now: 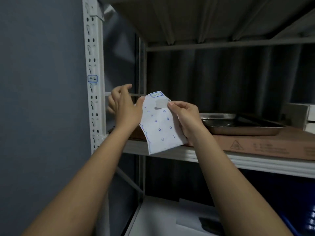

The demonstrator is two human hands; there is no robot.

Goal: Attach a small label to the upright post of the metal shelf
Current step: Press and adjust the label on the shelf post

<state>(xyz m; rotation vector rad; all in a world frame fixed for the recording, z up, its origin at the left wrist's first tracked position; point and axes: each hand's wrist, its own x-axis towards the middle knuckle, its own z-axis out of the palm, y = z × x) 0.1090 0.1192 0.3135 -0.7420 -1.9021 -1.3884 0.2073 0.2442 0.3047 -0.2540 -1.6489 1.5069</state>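
A white perforated upright post (94, 92) of the metal shelf stands at the left, with a blue-bordered label (92, 78) marked "4-2" stuck on it. In front of the shelf I hold a white label backing sheet (160, 126). My left hand (124, 106) grips its left edge with the thumb. My right hand (185, 116) pinches a small pale label (161, 103) that is partly lifted off the sheet near its top. Another blue-bordered label (156, 94) sits at the sheet's top edge.
A steel tray (238, 123) rests on brown cardboard (255, 143) on the shelf board (187, 154) behind my hands. A pale box (300, 114) stands at the far right. An upper shelf (187, 19) hangs overhead. A grey wall (42, 82) lies left of the post.
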